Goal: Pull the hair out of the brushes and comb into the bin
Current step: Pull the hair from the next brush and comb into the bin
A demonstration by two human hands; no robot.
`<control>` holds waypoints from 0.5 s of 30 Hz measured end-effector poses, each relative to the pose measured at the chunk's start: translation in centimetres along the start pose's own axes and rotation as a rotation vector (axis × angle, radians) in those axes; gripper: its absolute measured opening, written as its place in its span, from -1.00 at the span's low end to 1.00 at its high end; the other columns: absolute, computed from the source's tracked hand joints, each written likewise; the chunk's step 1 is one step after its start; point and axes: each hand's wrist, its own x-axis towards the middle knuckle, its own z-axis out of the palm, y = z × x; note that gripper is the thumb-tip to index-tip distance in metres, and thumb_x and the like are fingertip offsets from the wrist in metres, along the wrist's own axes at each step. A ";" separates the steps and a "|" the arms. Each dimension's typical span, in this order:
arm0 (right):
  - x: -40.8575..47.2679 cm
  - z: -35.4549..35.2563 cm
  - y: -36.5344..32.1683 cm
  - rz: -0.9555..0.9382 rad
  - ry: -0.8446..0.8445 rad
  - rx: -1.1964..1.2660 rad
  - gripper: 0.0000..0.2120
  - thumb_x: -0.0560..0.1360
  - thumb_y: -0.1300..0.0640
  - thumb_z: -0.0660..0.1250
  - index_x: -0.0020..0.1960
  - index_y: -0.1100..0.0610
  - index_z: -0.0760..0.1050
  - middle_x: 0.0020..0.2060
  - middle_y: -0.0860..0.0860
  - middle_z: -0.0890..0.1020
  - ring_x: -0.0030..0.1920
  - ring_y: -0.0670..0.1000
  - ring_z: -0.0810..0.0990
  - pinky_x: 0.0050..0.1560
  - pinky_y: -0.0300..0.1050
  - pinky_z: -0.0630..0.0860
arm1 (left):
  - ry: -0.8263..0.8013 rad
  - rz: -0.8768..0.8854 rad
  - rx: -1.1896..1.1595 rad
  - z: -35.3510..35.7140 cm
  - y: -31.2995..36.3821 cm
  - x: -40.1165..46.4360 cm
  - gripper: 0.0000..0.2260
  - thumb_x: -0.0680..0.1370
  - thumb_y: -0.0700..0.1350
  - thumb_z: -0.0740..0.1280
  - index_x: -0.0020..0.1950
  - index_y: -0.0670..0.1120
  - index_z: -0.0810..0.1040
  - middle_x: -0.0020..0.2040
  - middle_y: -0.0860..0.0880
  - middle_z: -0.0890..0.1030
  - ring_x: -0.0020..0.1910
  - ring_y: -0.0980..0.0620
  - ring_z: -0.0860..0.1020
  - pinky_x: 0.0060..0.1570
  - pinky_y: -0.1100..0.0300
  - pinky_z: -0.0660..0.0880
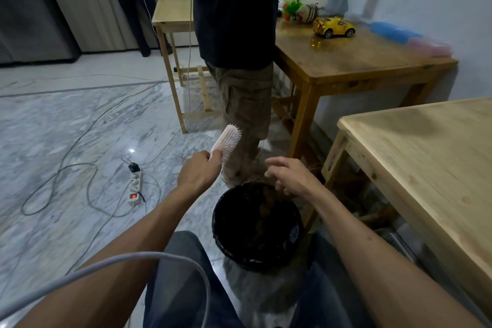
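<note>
- Our left hand (198,172) is clamped around the handle of a pink brush (227,140), holding it up with the bristles facing right, over the floor just left of the bin.
- Our right hand (288,176) hovers over the far rim of the black bin (223,237), fingers loosely curled; we cannot tell whether a tuft of hair is pinched between them.
- The bristles look mostly bare from here, so we judge this brush nearly done, though fine strands would not show.
- Brownish clumps inside the bin may be hair already dropped; the dim interior makes it hard to be sure.
- No other brush or comb is in sight; the pale desk (426,157) at the right edge is cut off, so what is left is unknown.
- A person's legs (245,104) stand just beyond the bin.
</note>
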 end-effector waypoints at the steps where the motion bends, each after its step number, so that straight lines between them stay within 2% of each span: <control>1: 0.0 0.2 -0.2 0.007 -0.005 0.024 -0.52 0.55 0.02 0.38 0.47 0.01 0.48 -0.17 0.01 0.66 -0.23 -0.02 0.61 -0.29 -0.14 0.49 | -0.027 0.018 -0.047 0.1 0.3 -0.1 -0.53 0.59 0.18 0.07 0.00 -0.16 0.59 -0.19 -0.15 0.60 -0.27 -0.13 0.56 -0.21 -0.07 0.56; 3: -0.1 0.4 -0.7 -0.005 0.004 0.081 -0.43 0.57 -0.06 0.37 0.54 0.04 0.39 -0.03 0.00 0.66 -0.26 -0.05 0.61 -0.35 -0.20 0.51 | -0.094 0.050 -0.105 0.1 1.0 -0.5 -0.61 0.59 0.09 0.10 0.05 -0.17 0.58 -0.20 -0.13 0.57 -0.30 -0.09 0.50 -0.25 0.02 0.47; 5: -0.1 0.7 -1.2 -0.024 0.007 0.120 -0.41 0.57 -0.15 0.37 0.54 0.06 0.40 0.06 0.02 0.66 -0.32 -0.09 0.60 -0.43 -0.27 0.48 | -0.142 0.116 -0.082 0.3 1.5 -0.9 -0.67 0.55 0.05 0.14 0.05 -0.14 0.57 -0.18 -0.12 0.59 -0.28 -0.08 0.52 -0.24 0.07 0.46; 8: 0.1 1.2 -1.4 -0.060 0.000 0.224 -0.56 0.57 -0.18 0.38 0.31 0.08 0.59 -0.11 -0.01 0.70 -0.45 -0.15 0.53 -0.46 -0.29 0.44 | -0.151 0.268 -0.017 0.5 2.3 -1.6 -0.60 0.43 0.01 0.13 0.12 -0.10 0.61 -0.03 -0.16 0.67 -0.17 -0.13 0.57 -0.24 0.08 0.47; 10: 0.2 1.6 -1.5 -0.063 -0.001 0.323 -0.60 0.55 -0.15 0.43 0.16 0.17 0.66 -0.24 -0.02 0.69 -0.46 -0.15 0.50 -0.44 -0.28 0.44 | -0.140 0.382 0.007 0.8 2.6 -2.0 -0.52 0.42 -0.03 0.14 0.27 -0.06 0.62 0.06 -0.14 0.69 -0.04 -0.15 0.60 -0.09 0.01 0.56; 11: 0.2 1.6 -1.4 -0.066 0.005 0.373 -0.60 0.54 -0.11 0.46 0.12 0.23 0.67 -0.30 -0.03 0.67 -0.46 -0.14 0.48 -0.44 -0.29 0.43 | -0.129 0.439 0.024 0.9 2.6 -2.1 -0.50 0.43 -0.05 0.15 0.32 -0.04 0.60 0.06 -0.15 0.68 -0.02 -0.16 0.60 -0.04 -0.02 0.56; 13: 0.3 1.7 -1.2 -0.076 0.033 0.463 -0.60 0.53 -0.01 0.49 0.06 0.37 0.65 -0.39 -0.02 0.61 -0.45 -0.12 0.45 -0.45 -0.31 0.41 | -0.103 0.520 0.057 1.1 2.4 -2.0 -0.51 0.47 -0.07 0.15 0.38 0.01 0.55 0.00 -0.17 0.64 -0.05 -0.16 0.58 -0.07 -0.02 0.54; 15: 0.2 1.6 -1.1 -0.069 0.071 0.476 -0.62 0.53 0.06 0.50 0.02 0.42 0.64 -0.35 0.06 0.58 -0.42 -0.10 0.45 -0.43 -0.30 0.42 | -0.085 0.570 0.105 1.3 2.0 -1.9 -0.54 0.53 -0.10 0.16 0.42 0.04 0.50 -0.06 -0.14 0.59 -0.10 -0.14 0.54 -0.15 0.00 0.50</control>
